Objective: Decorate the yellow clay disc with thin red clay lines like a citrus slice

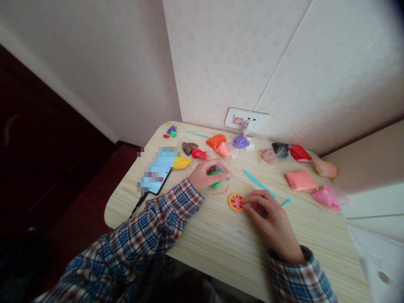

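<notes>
A small round clay disc (234,203) lies on the table, yellow at the rim, red inside, with pink strips laid across it. My right hand (268,216) has its thumb and forefinger closed at the disc's right edge. Just beyond, my left hand (208,173) is curled round a grey, flat, blade-like piece (220,168), pinched between thumb and fingers. Green clay (216,180) shows under that hand, partly hidden by it. A thin pink clay strip (221,191) rests on the table between the hands.
A phone (158,172) with a cable lies at the left. Packets of clay, among them orange (216,141), purple (241,142) and salmon (301,180), line the back and right. A turquoise clay knife (259,183) lies mid-table. A wall socket (246,119) is behind.
</notes>
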`<state>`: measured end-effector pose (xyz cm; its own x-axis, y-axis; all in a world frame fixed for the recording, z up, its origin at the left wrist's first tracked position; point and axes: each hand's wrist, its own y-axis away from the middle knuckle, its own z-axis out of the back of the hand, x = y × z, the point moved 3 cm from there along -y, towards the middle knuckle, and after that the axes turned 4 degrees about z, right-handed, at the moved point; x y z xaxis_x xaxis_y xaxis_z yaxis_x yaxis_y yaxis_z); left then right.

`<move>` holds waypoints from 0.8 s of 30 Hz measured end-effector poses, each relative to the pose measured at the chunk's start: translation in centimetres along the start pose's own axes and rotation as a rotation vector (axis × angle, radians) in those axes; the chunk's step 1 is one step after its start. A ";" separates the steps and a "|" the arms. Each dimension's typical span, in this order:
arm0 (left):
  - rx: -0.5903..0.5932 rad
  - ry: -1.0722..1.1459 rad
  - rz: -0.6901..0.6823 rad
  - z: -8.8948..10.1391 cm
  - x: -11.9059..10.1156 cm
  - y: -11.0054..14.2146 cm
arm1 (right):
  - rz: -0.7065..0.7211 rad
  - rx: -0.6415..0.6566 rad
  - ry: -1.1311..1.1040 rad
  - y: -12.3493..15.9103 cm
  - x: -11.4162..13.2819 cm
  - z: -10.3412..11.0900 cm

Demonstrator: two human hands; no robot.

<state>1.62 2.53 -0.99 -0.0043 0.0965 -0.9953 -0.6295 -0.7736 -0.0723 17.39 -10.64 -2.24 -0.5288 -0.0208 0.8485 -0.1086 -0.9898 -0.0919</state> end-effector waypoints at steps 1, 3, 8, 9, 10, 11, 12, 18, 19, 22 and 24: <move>0.002 0.002 0.000 0.0 0.0 0.0 | 0.003 0.001 0.008 0.0 0.0 0.0; 0.001 0.002 -0.003 0.0 0.0 0.0 | 0.006 0.009 0.015 0.0 -0.1 0.0; 0.005 0.002 0.005 0.0 0.0 0.0 | 0.015 0.004 0.018 -0.1 -0.1 0.0; 0.005 0.002 0.007 0.0 0.0 -0.1 | 0.021 -0.008 0.023 -0.1 0.0 0.1; 0.005 0.000 0.007 0.0 0.0 -0.1 | 0.027 -0.020 0.030 -0.1 0.0 0.1; 0.005 -0.005 0.006 -0.1 0.0 -0.1 | 0.035 -0.031 0.040 -0.1 0.1 0.1; 0.005 -0.010 0.005 -0.1 0.0 -0.1 | 0.044 -0.042 0.053 -0.1 0.2 0.1; 0.000 -0.023 0.028 -0.1 0.1 0.0 | 0.153 -0.031 0.126 -0.7 1.3 -0.9; 0.000 -0.024 0.029 -0.1 0.1 0.0 | 0.165 -0.014 0.135 -0.8 1.5 -1.1; 0.001 -0.023 0.023 -0.1 0.0 0.0 | 0.184 0.027 0.172 -1.1 1.8 -1.6; 0.004 -0.017 0.021 -0.1 0.0 0.0 | 0.186 0.037 0.195 -1.2 1.7 -1.7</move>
<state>1.71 2.42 -1.04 -0.0312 0.0907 -0.9954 -0.6326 -0.7728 -0.0506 15.16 -9.25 -1.57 -0.6890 -0.1790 0.7023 0.0348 -0.9761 -0.2146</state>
